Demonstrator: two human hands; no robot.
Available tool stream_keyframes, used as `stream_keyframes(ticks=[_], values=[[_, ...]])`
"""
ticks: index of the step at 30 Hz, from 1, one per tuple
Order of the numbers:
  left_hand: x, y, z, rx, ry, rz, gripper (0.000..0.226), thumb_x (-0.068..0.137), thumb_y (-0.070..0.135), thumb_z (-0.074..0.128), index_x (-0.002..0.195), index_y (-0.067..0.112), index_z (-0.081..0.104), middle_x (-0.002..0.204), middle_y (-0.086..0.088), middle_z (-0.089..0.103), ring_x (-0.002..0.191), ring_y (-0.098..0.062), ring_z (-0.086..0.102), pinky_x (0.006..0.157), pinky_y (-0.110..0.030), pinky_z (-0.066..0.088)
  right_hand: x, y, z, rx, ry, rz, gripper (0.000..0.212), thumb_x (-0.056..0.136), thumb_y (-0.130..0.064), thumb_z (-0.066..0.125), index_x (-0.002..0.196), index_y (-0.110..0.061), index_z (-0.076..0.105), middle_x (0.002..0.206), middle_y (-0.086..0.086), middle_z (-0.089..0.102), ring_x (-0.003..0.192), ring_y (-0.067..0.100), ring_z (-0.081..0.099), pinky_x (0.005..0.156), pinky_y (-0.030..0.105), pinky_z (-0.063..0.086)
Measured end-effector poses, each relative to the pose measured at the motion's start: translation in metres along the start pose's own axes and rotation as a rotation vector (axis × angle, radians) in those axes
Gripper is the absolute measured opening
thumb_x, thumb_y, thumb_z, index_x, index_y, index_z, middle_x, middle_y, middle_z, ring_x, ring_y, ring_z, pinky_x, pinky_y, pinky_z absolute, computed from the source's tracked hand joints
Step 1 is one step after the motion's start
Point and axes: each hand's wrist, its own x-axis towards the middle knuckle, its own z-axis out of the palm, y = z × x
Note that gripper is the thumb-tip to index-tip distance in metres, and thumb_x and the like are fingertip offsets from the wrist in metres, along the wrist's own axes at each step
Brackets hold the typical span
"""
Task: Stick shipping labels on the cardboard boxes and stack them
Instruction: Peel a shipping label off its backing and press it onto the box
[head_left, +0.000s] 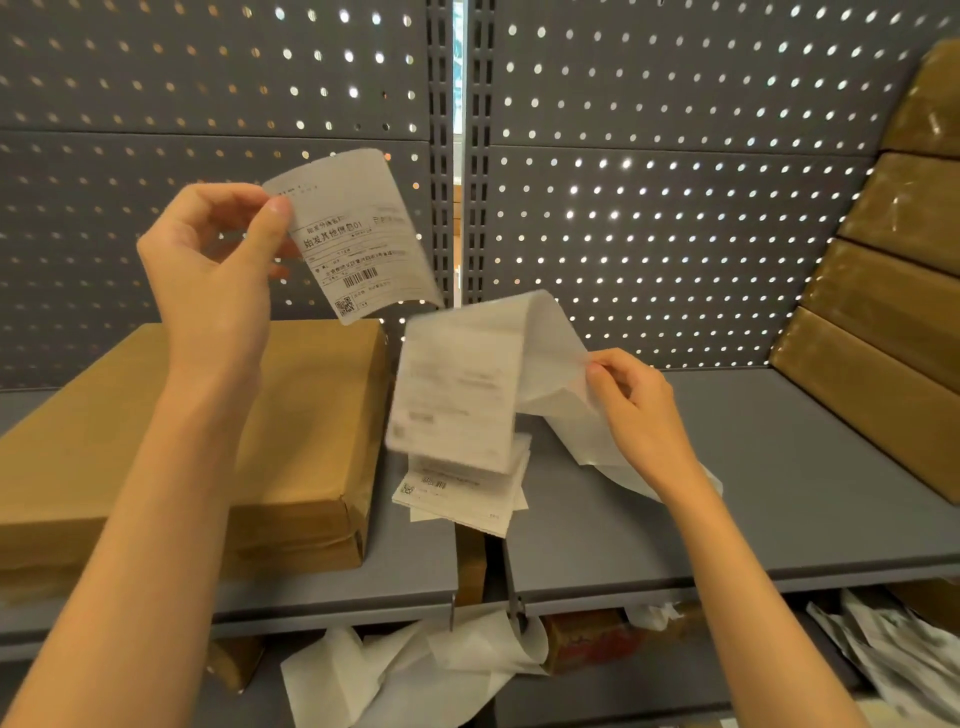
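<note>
Box: the flat brown cardboard box (208, 431) lies on the grey metal shelf (779, 493) below my left hand, its broad top face bare and waiting for a label.
Left hand: my left hand (208, 280) pinches the top corner of the curled white printed shipping label (353, 239) between thumb and fingers, raised above the box's far right corner.
Label advice: I judge I should lower one edge onto the box top first, then smooth across, so it lies flat despite the curl.
Label strip: the folded strip of white labels and backing paper (467, 400) hangs blurred between my hands, down to the shelf.
Right hand: my right hand (639, 405) pinches the strip's peeled backing, low and right of the label.
Stack: taped brown cardboard boxes (893, 291) lean stacked far right of that hand.
</note>
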Motion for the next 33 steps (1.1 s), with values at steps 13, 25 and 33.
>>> stream_keyframes(ticks=[13, 25, 33], values=[[-0.005, -0.009, -0.001, 0.018, -0.059, -0.026, 0.012, 0.088, 0.019, 0.061, 0.081, 0.028, 0.058, 0.086, 0.005, 0.063, 0.072, -0.004, 0.061, 0.059, -0.013, 0.045, -0.003, 0.001, 0.004, -0.042, -0.065, 0.033, 0.029, 0.099, -0.016, 0.041, 0.114, -0.026, 0.064, 0.111, -0.011, 0.066, 0.095, 0.002, 0.055, 0.076, 0.009, 0.039], [-0.011, -0.008, -0.005, -0.004, -0.122, -0.039, 0.014, 0.086, 0.015, 0.063, 0.078, 0.026, 0.061, 0.079, 0.004, 0.063, 0.067, -0.007, 0.06, 0.059, -0.016, 0.045, -0.011, -0.04, 0.011, 0.061, 0.017, -0.084, 0.032, 0.096, -0.022, 0.05, 0.127, -0.024, 0.056, 0.128, -0.013, 0.056, 0.118, -0.001, 0.049, 0.1, 0.019, 0.038], [-0.011, -0.005, -0.03, 0.039, -0.154, -0.02, 0.016, 0.087, 0.01, 0.062, 0.08, 0.023, 0.059, 0.079, 0.002, 0.061, 0.064, -0.003, 0.059, 0.056, -0.01, 0.044, -0.032, -0.114, 0.056, 0.364, -0.029, -0.175, 0.019, 0.087, -0.025, 0.066, 0.104, -0.017, 0.065, 0.096, -0.004, 0.068, 0.087, 0.003, 0.064, 0.08, 0.02, 0.051]])
